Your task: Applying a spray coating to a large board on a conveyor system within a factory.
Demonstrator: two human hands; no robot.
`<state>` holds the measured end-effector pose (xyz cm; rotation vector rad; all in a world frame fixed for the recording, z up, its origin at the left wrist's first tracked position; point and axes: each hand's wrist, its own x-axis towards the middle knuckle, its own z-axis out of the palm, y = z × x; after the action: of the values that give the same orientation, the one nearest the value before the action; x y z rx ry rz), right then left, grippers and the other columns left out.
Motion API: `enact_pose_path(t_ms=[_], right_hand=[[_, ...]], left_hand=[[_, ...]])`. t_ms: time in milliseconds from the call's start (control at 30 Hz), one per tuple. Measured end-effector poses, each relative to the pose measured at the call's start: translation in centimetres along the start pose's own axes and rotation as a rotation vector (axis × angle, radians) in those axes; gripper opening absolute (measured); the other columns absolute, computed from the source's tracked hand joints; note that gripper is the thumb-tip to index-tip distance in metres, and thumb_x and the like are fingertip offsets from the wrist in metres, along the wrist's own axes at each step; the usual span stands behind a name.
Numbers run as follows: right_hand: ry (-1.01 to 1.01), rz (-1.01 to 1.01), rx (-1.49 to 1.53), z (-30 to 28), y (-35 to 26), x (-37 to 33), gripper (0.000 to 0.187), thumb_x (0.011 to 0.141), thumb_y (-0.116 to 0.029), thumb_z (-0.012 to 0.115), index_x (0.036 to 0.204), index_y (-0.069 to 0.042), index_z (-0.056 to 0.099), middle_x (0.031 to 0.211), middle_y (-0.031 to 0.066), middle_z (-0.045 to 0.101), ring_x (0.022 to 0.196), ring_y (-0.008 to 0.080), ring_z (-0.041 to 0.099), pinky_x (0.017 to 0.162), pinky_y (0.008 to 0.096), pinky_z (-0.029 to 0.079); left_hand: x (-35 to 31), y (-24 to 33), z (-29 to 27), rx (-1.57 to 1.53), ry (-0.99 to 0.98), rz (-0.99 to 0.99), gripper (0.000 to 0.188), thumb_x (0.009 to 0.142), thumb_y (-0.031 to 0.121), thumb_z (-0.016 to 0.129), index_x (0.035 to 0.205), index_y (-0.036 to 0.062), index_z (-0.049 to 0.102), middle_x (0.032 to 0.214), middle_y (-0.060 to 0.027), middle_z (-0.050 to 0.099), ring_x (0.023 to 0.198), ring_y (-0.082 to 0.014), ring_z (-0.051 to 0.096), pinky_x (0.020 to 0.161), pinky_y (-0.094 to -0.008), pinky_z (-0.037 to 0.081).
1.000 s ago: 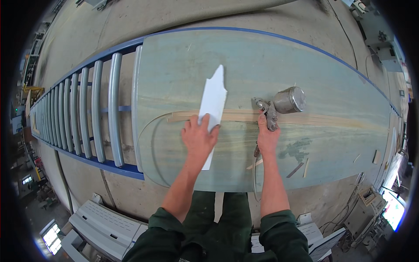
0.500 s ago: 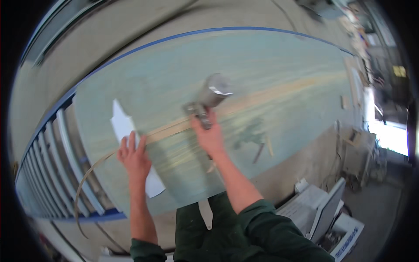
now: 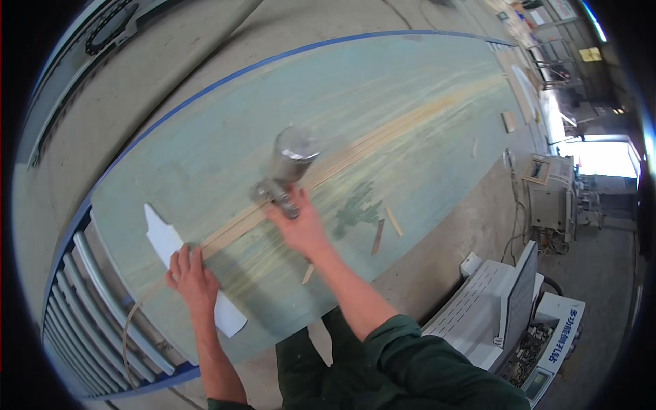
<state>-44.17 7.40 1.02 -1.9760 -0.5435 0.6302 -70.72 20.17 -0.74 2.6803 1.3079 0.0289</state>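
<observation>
My right hand (image 3: 301,225) is wrapped round the handle of a metal spray gun (image 3: 292,156), which has a silver cup on top and is blurred. The gun is above a long thin wooden strip (image 3: 236,227) on a greenish board. My left hand (image 3: 194,283) lies with its fingers stretched over the strip's near-left part and a white cut-out sheet (image 3: 162,232). The sheet crosses the strip beneath that hand. Past the left hand, a thin strip end (image 3: 126,335) bends down over the board's left edge.
The greenish board (image 3: 205,147) rests on a blue frame with metal rollers (image 3: 102,270). Small wood offcuts (image 3: 393,222) lie near the front edge, more at the far right. A white machine with a screen (image 3: 514,294) stands right; a grey cabinet (image 3: 552,195) is farther back.
My right hand has brought the spray gun leftward, closer to my left hand. The left hand stays on the white sheet and strip. The whole view has also turned and shifted.
</observation>
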Motion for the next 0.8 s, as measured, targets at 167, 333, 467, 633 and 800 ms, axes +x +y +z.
enact_pose_path(t_ms=[167, 333, 467, 633, 800], right_hand=[[0.078, 0.157, 0.173, -2.8, 1.7, 1.4, 0.045, 0.097, -0.041, 0.078, 0.117, -0.001, 0.074, 0.093, 0.0020, 0.074, 0.088, 0.0117, 0.063, 0.081, 0.0318, 0.052], [0.072, 0.233, 0.232, -2.7, 3.2, 1.5, 0.045, 0.097, -0.047, 0.078, 0.104, -0.002, 0.074, 0.078, -0.0050, 0.059, 0.073, 0.0069, 0.048, 0.065, 0.0292, 0.041], [0.071, 0.150, 0.179, -2.2, 3.0, 1.3, 0.050, 0.097, -0.050, 0.077, 0.112, -0.002, 0.074, 0.077, -0.0062, 0.056, 0.072, 0.0075, 0.046, 0.065, 0.0293, 0.042], [0.112, 0.050, 0.095, -1.7, 2.5, 1.3, 0.063, 0.098, -0.046, 0.076, 0.143, -0.004, 0.063, 0.111, 0.0084, 0.071, 0.103, 0.0189, 0.064, 0.092, 0.0335, 0.050], [0.062, -0.053, 0.065, -1.9, 2.1, 1.3, 0.057, 0.099, -0.040, 0.074, 0.142, -0.003, 0.065, 0.153, 0.0218, 0.056, 0.142, 0.0324, 0.055, 0.114, 0.0383, 0.044]], left_hand=[[1.0, 1.6, -0.6, -0.066, 0.090, 0.035, 0.049, 0.077, 0.007, 0.064, 0.127, 0.0097, 0.069, 0.136, -0.0106, 0.063, 0.132, -0.0334, 0.053, 0.109, -0.0529, 0.032], [4.5, 6.3, 0.9, -0.286, 0.175, 0.157, 0.040, 0.086, 0.027, 0.078, 0.120, 0.0076, 0.070, 0.113, -0.0072, 0.068, 0.113, -0.0284, 0.059, 0.099, -0.0440, 0.038], [7.0, 7.5, 1.6, -0.259, 0.166, 0.126, 0.031, 0.084, 0.029, 0.081, 0.105, 0.0092, 0.070, 0.099, -0.0045, 0.068, 0.101, -0.0276, 0.059, 0.091, -0.0440, 0.039], [8.8, 7.0, 1.0, -0.347, -0.064, -0.022, 0.036, 0.081, 0.039, 0.083, 0.071, 0.0121, 0.062, 0.075, -0.0024, 0.062, 0.089, -0.0273, 0.056, 0.081, -0.0430, 0.034], [9.6, 7.5, 0.1, -0.308, -0.204, -0.103, 0.042, 0.079, 0.042, 0.085, 0.067, 0.0095, 0.062, 0.078, -0.0059, 0.064, 0.092, -0.0278, 0.055, 0.088, -0.0455, 0.031]])
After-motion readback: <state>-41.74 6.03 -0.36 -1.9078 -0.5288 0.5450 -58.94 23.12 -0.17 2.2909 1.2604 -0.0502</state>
